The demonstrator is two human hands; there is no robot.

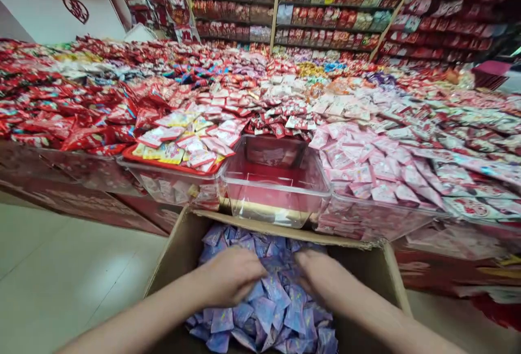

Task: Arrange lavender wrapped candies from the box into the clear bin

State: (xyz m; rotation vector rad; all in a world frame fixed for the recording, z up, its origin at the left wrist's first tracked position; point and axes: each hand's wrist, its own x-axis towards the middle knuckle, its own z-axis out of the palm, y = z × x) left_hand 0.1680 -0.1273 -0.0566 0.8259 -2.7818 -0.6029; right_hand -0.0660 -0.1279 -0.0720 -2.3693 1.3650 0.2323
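A cardboard box (175, 259) sits in front of me, filled with small purple-blue candy packets (268, 310). Both my hands are plunged into the pile. My left hand (232, 275) curls its fingers around a bunch of packets near the box's middle. My right hand (319, 273) digs in beside it, fingers bent down among the packets and partly hidden. Just beyond the box stands an empty clear plastic bin (277, 191) with a red bottom, set in the front row of the display.
A wide display counter (81, 180) holds heaps of wrapped sweets: red packs (73, 120) left, pink packs (374, 164) right, a red tray of mixed packs (179, 145). Shelves of red boxes (325, 12) line the back. Pale floor (52, 267) lies left.
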